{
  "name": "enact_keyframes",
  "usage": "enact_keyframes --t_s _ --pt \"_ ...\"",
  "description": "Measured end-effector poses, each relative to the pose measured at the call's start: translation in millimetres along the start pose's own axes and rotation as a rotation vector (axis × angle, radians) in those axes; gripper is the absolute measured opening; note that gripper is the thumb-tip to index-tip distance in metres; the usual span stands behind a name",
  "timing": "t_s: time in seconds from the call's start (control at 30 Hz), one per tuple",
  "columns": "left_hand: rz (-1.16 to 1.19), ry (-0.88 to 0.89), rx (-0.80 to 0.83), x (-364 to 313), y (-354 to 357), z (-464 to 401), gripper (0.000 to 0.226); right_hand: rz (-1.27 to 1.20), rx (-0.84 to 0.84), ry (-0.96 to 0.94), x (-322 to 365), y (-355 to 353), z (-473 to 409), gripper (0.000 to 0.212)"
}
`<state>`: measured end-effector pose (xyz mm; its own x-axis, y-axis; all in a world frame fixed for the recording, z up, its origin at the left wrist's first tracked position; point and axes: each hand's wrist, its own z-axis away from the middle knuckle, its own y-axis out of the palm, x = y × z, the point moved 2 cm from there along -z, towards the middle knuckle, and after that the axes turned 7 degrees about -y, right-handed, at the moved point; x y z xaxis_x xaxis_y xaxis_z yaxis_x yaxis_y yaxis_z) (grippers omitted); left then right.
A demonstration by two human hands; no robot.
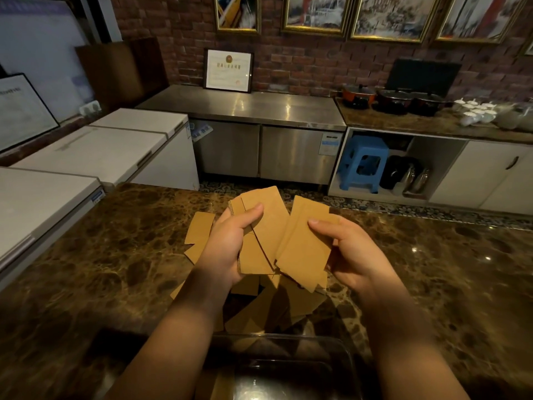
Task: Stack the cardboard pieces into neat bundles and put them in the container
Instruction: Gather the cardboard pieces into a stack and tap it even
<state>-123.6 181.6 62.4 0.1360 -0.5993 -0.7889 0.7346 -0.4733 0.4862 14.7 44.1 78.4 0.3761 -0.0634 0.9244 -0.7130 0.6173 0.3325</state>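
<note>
My left hand (pixel 227 243) grips a small stack of brown cardboard pieces (pixel 265 226), thumb on top, held above the counter. My right hand (pixel 350 249) holds another cardboard piece (pixel 305 249) that overlaps the stack's right edge. Beneath both hands lies a loose pile of cardboard pieces (pixel 288 304) on the brown marble counter (pixel 115 269), with a few more pieces (pixel 199 232) showing left of my left hand. A clear plastic container (pixel 288 359) stands at the counter's near edge between my forearms; a cardboard piece shows at its lower left.
White chest freezers (pixel 95 151) stand to the left of the counter. Across the aisle are a steel worktop (pixel 242 106), a blue stool (pixel 363 163) under a shelf, and pots (pixel 392 101) on the far right counter.
</note>
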Motion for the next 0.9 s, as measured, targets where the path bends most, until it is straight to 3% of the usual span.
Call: enact_keyframes --t_s 0.13,0.27,0.4,0.47,0.57,0.7,0.9 --pt "-0.025 0.007 0.023 2 0 0 0.03 0.043 0.058 -0.006 -5 2 0 0.027" --pt "-0.03 -0.04 0.035 2 0 0 0.035 0.117 0.097 -0.085 -4 7 3 0.029" --pt "-0.059 -0.216 0.128 -1 0 0 0.077 0.23 0.041 -0.475 11 9 10 0.029" --pt "-0.11 -0.317 0.169 -2 -2 0 0.087 0.425 0.134 -0.68 18 12 19 0.024" --pt "-0.157 -0.408 0.157 -3 -3 3 0.089 0.795 0.316 -0.881 25 16 28 0.026" --pt "-0.132 -0.328 0.235 -8 -4 9 0.072 1.237 0.425 -1.041 29 22 36 0.028" --pt "-0.196 -0.272 0.34 -15 -7 13 0.055 1.373 0.435 -1.019 17 21 37 0.038"
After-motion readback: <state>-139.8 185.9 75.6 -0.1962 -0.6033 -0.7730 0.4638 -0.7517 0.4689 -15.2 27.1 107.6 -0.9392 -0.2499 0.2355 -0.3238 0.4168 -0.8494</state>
